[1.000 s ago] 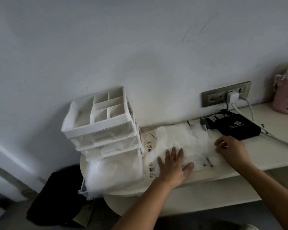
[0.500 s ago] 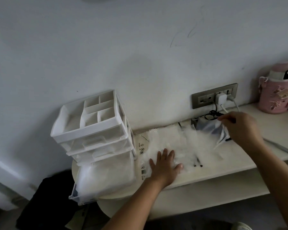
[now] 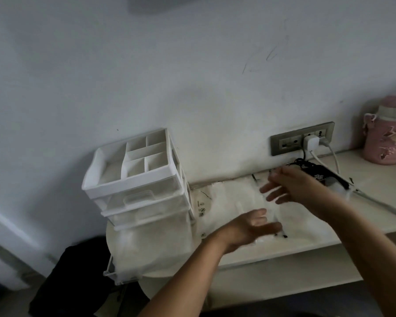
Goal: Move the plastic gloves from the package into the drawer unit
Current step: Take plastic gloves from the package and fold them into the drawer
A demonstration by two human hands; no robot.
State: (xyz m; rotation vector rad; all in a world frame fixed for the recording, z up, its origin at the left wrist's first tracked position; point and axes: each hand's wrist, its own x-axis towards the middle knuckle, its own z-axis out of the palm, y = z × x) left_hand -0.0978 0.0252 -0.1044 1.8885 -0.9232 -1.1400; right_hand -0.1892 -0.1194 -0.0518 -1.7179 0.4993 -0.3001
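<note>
The white drawer unit stands at the left end of the shelf. Its bottom drawer is pulled out and holds translucent plastic gloves. To its right the flat translucent glove package lies on the shelf. My left hand hovers just above the package's front part with fingers stretched out, blurred. Over the package's right part is my right hand, raised with fingers spread toward the left. A faint translucent film shows below its fingers; blur hides whether the hand holds it.
A black box with cables lies behind my right hand, under a wall socket with a white plug. A pink bottle stands at the far right. Dark cloth lies on the floor below the drawer unit.
My right hand has swung left from the socket area to above the package. My left hand has lifted off the package, where it was pressing flat.
</note>
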